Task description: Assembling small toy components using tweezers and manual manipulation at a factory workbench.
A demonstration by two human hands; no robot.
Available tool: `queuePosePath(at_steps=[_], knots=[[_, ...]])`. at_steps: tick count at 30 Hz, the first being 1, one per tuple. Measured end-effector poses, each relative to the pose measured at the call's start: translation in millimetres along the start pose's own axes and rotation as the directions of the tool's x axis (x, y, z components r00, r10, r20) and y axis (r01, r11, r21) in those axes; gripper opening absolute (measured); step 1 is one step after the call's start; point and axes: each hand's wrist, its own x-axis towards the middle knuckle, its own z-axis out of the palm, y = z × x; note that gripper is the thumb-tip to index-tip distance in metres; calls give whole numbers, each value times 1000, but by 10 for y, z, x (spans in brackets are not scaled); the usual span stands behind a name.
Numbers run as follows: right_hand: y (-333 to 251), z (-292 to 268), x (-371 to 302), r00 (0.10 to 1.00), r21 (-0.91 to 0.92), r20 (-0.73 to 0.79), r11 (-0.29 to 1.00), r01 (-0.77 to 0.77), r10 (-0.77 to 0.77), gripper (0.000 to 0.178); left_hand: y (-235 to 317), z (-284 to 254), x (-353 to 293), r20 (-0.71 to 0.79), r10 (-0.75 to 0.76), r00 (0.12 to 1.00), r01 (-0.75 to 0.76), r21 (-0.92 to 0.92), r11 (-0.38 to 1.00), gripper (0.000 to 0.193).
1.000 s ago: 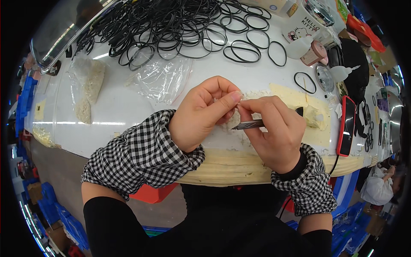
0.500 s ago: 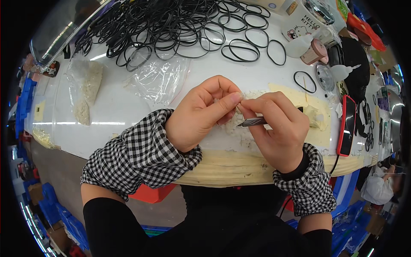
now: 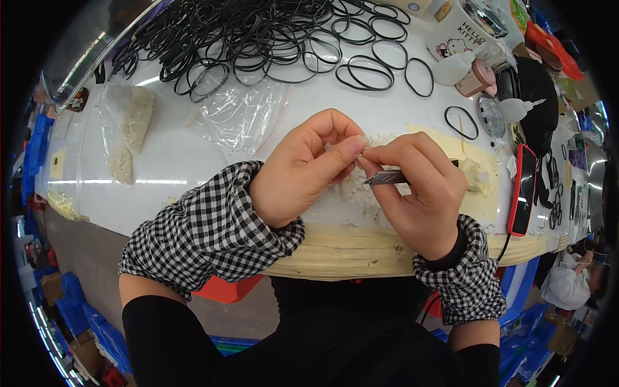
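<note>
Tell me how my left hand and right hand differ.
The right hand holds a dark knife-like tool; no tool shows in the left hand. A black cuff shows behind the right hand; none shows behind the left hand. Both are bare, have checked sleeves behind them, and come together at the fingertips.

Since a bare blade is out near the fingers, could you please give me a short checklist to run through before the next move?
1. Cutter held in the right hand: ok.
2. Blade tip clear of the left hand: cannot tell; a gap shows, but depth is unclear.
3. Anything pinched where the hands meet: cannot tell, too small.
4. Black loops away from the hands: ok, heaped toward the far side.
5. Phone out of the way: ok, lying off to the right.
</note>
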Motion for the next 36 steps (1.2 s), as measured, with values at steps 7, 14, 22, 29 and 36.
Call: queuePosePath(at_steps=[7, 14, 22, 29, 36], knots=[[-38, 40, -27, 996, 121, 28, 989, -85, 82, 22, 45, 2, -44, 16, 42, 999, -43, 66, 997, 9], [-101, 8, 15, 960, 157, 107, 949, -273, 258, 15, 56, 6, -58, 37, 59, 998, -62, 79, 995, 10], [-114, 9, 13, 951, 181, 86, 934, -308, 297, 13, 51, 3, -56, 37, -21, 999, 25, -114, 993, 10], [-96, 51, -9, 969, 194, 51, 950, -246, 240, 14, 33, 19, -61, 34, -35, 999, 37, -79, 996, 11], [-85, 44, 30, 994, 89, 10, 990, -110, 110, 20, 64, 13, -66, 49, -88, 995, 95, -170, 981, 12]])
